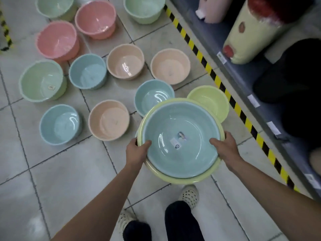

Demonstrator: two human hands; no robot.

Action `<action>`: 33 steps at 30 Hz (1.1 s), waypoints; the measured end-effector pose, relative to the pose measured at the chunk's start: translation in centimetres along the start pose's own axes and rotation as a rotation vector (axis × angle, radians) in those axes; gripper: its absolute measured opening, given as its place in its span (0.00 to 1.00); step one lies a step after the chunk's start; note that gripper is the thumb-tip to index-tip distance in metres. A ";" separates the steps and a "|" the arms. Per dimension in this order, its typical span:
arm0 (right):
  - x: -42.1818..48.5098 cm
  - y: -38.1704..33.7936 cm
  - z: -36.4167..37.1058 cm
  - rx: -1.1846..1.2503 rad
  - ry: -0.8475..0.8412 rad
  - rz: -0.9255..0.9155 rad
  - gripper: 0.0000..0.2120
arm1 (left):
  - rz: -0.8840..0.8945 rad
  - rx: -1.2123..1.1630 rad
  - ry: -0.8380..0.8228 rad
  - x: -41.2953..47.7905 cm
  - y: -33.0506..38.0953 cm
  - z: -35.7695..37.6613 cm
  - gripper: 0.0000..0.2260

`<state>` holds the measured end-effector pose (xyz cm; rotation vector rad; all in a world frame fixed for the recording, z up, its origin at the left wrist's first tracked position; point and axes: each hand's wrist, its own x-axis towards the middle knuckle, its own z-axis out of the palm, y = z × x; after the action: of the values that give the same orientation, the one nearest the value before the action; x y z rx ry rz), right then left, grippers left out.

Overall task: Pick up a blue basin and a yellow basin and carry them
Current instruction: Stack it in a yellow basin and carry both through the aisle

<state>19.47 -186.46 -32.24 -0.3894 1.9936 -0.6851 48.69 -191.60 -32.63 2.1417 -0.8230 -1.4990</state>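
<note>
Above a tiled floor [52, 171], the left hand [137, 150] and right hand [224, 146] grasp opposite rims of a blue basin [180, 141] nested inside a yellow basin [182, 180], thumbs hooked over the edges. Beyond the hands, more basins [109, 119] sit on the floor. A shelf [243, 75] runs along the right.

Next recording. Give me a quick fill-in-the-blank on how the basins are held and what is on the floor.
1. The blue basin is nested ____ the yellow basin.
2. The left hand and right hand hold the two basins by the ____.
3. The pink basins on the floor number ____.
Missing words: inside; rim; two.
</note>
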 end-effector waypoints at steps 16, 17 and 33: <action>12.3 -3.1 -11.3 -0.015 0.061 0.051 0.17 | 0.040 0.170 -0.119 3.3 9.0 16.8 0.13; 13.0 -3.4 -11.5 -0.029 0.060 0.057 0.17 | 0.040 0.193 -0.129 3.8 9.6 17.4 0.14; 30.9 -1.8 -11.8 -0.111 -0.002 0.129 0.12 | 0.052 0.277 -0.067 15.0 9.9 30.0 0.09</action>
<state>-5.95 -200.63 -47.95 -0.3236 2.0411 -0.4942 21.96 -208.66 -47.48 2.2517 -1.1613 -1.5115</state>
